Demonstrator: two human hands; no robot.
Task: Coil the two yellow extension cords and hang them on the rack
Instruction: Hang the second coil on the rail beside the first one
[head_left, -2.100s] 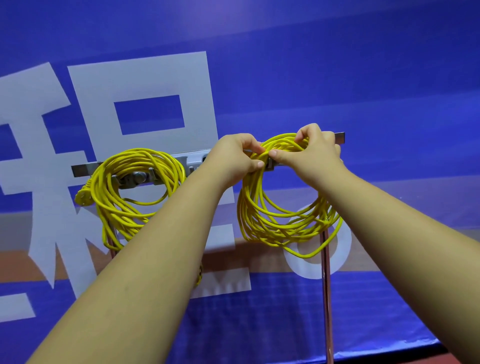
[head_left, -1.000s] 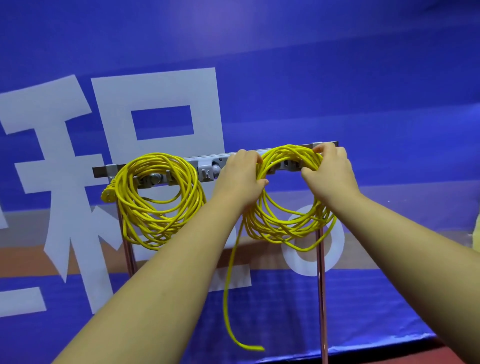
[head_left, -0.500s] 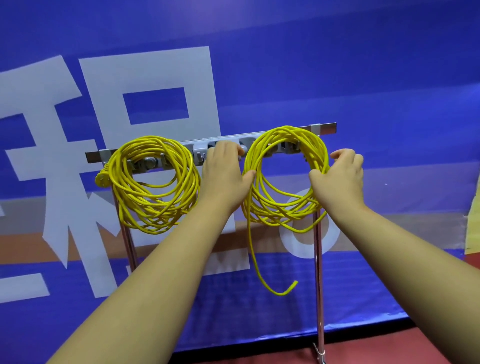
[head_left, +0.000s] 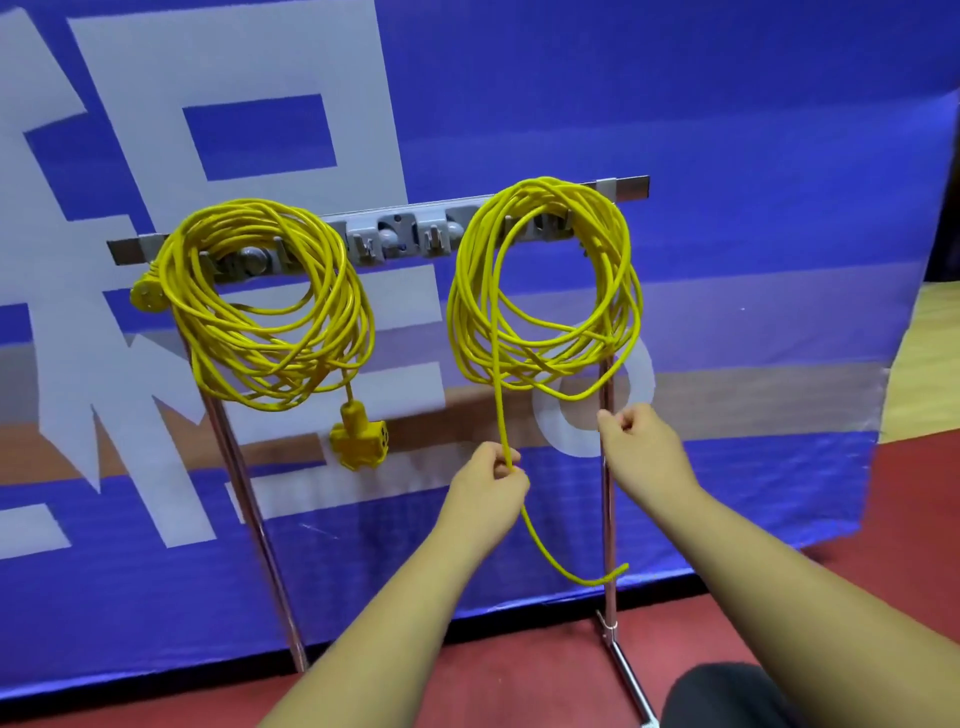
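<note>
Two yellow extension cords hang coiled on the metal rack bar (head_left: 631, 188). The left coil (head_left: 265, 306) hangs near the bar's left end, its yellow socket block (head_left: 359, 439) dangling below. The right coil (head_left: 545, 291) hangs near the bar's right end, and one loose strand (head_left: 497, 395) drops out of it. My left hand (head_left: 488, 480) grips that strand below the coil; the tail curves down to the right under it. My right hand (head_left: 641, 441) is below the right coil, in front of the rack's right post, fingers curled and holding nothing.
The rack stands on two thin metal posts (head_left: 608, 519) on a red floor (head_left: 519, 686), right in front of a blue banner (head_left: 727, 156) with large white characters. Grey clips (head_left: 405, 236) sit along the bar between the coils. A dark knee (head_left: 727, 696) shows at lower right.
Both hands came down off the right coil, which stays on the bar. My left hand now grips the loose hanging strand, and my right hand hangs free. The view tilted down.
</note>
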